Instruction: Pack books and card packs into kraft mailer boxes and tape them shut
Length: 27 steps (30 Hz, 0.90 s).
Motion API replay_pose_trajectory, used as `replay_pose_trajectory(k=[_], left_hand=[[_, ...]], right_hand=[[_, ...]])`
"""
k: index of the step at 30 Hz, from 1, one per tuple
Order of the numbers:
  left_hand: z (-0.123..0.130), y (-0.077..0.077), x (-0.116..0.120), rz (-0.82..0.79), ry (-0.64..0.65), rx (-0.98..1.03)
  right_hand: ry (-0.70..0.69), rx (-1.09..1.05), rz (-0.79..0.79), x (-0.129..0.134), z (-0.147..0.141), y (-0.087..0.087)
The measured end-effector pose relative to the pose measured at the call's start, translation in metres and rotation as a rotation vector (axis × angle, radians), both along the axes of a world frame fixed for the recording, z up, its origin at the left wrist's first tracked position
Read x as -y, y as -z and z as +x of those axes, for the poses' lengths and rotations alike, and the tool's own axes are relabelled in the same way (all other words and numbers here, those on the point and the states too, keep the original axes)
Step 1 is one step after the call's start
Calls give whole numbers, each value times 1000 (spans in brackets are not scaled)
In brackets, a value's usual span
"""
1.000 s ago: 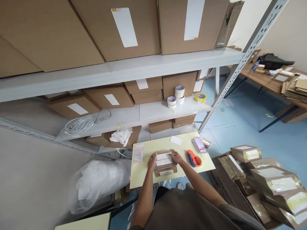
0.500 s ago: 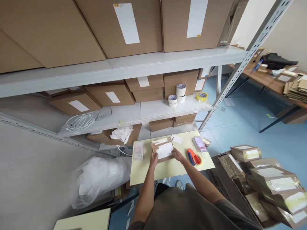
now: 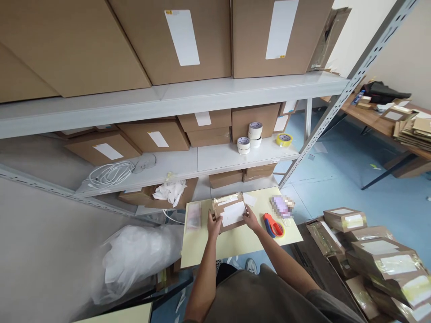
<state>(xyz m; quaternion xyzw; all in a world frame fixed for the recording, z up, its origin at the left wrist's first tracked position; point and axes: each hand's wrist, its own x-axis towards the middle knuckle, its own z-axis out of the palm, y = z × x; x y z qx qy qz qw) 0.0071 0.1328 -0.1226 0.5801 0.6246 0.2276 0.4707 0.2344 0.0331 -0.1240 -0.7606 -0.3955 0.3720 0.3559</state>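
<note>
Pale-yellow tabletop [image 3: 208, 249], head view: surface showing between carton [image 3: 230, 212] and near edge; red-and-blue tape dispenser [image 3: 273, 225] right, grey shelving [image 3: 215, 162] beyond. Carton: one, brown, white-labelled, shiny tape along far side, over the tabletop's middle, its opposite sides pinched by my left hand [image 3: 214, 225] and right hand [image 3: 251, 220].

Diffuse, moderately bright light puts a pale sheen on the floor [image 3: 336, 166] towards three o'clock; wide-angle stretching; pixelated patch [image 3: 283, 206] at four.
</note>
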Motion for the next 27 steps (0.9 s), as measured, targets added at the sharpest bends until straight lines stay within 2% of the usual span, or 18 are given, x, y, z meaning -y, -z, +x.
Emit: replay_pose_trajectory(k=[3, 7, 10, 13, 16, 18, 20, 22, 24, 27], left_hand=[[-9, 5, 12, 92, 48, 86], [-6, 16, 35, 1, 134, 121], [-2, 16, 46, -1, 177, 92], [-7, 2, 44, 15, 169, 35], [-12, -22, 32, 148, 189, -18], [-6, -38, 22, 244, 237, -30], [10, -49, 14, 243, 329, -24], [30, -55, 8, 191, 467, -27], [46, -54, 4, 167, 549, -77], [49, -47, 1, 182, 551, -171]], right_hand=[[-35, -29, 45, 16, 8, 0], [-113, -6, -124, 38, 7, 9], [-129, -14, -205, 45, 3, 13], [-117, -68, -156, 45, 9, 8], [-51, -105, -52, 41, 21, -7], [7, -69, 34, 37, 27, -20], [46, -16, 105, 31, 28, -33], [28, 3, 154, 25, 25, -44], [-61, -12, 172, 21, 18, -50], [-197, 5, 130, 18, 9, -49]])
